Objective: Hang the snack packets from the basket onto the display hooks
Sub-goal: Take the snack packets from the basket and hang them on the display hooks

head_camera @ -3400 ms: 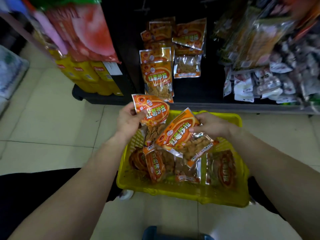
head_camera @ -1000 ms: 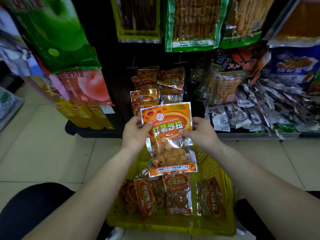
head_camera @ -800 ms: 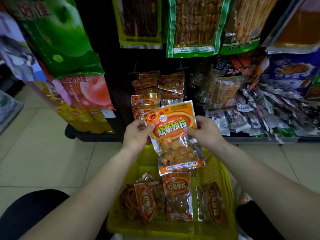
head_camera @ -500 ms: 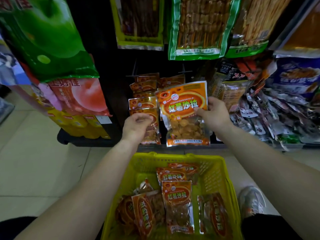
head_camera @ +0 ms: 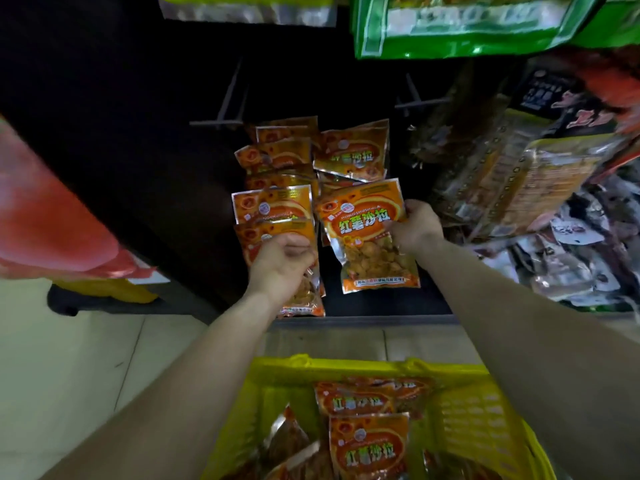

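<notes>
My right hand (head_camera: 414,226) pinches the right upper edge of an orange snack packet (head_camera: 363,237) and holds it upright in front of the right column of hanging orange packets (head_camera: 351,152). My left hand (head_camera: 282,263) is in front of the lowest packet of the left hanging column (head_camera: 273,207), fingers curled; whether it grips that packet is unclear. Two bare display hooks (head_camera: 230,98) (head_camera: 412,91) stick out above the columns. Below, the yellow basket (head_camera: 346,365) holds several more orange packets (head_camera: 369,448).
Green-edged packs (head_camera: 467,26) hang above. A big red bag (head_camera: 52,220) hangs at left. Mixed dark and silver packets (head_camera: 554,209) crowd the right side. The rack's base ledge (head_camera: 381,322) runs just beyond the basket, with tiled floor (head_camera: 69,358) at left.
The view has come closer to the rack. My right hand has lowered the packet in front of the right column. My left hand has moved onto the lowest packet of the left column.
</notes>
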`<state>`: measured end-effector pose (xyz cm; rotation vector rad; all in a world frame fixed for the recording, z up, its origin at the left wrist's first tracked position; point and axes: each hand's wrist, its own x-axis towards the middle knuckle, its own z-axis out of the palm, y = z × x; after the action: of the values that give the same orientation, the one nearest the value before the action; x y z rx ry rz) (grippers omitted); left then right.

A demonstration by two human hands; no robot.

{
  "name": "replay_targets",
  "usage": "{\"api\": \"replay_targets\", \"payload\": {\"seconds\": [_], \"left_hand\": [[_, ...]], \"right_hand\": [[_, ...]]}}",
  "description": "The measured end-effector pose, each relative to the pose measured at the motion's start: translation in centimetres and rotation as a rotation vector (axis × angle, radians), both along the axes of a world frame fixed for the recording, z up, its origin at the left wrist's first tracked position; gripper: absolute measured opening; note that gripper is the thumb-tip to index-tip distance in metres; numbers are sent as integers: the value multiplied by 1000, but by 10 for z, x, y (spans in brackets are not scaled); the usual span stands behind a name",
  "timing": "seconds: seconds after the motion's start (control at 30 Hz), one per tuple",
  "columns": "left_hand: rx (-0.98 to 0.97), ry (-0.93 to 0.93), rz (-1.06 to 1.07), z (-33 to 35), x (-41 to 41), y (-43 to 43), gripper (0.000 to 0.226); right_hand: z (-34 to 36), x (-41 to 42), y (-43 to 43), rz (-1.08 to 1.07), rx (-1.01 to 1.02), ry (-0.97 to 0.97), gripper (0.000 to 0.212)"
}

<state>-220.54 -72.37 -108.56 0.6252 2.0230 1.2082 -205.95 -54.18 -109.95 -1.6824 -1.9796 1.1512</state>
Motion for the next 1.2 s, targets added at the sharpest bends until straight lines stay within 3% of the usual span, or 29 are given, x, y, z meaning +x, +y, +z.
{"api": "replay_targets", "payload": {"seconds": [0.17,0.33,0.5,0.73,0.8,0.9,0.97,1.1,1.13,1.2], "left_hand": [[55,6,-66,-35,0,21,16],[91,-44,-97,-60,13,35,24],[47,-85,-169,-76,24,53,59],[-20,30,-184,-97,36,73,81],[-51,6,-192,-98,42,75,82],[-98,-32,-197,-99,45,79,84],[-104,-38,-184,-100,45,80,85],[-133,19,-204,-104,40,80,85],[-132,29,-204,-107,38,80,84],[-127,33,-195,-110,36,81,80]], "right_hand": [[-28,-31,35,-82,-52,92,31],[-37,-54,55,-155,17,158,27],[-47,-62,53,-184,45,302,17],[-56,-59,52,-166,-42,315,14],[-54,-56,51,-159,-54,273,26],[-45,-43,37,-143,-54,177,59],[-43,-30,19,-153,-70,148,66],[-62,-7,-11,-104,-38,200,20],[-68,-4,-14,-56,-16,211,14],[-78,0,-14,34,1,225,27]]}}
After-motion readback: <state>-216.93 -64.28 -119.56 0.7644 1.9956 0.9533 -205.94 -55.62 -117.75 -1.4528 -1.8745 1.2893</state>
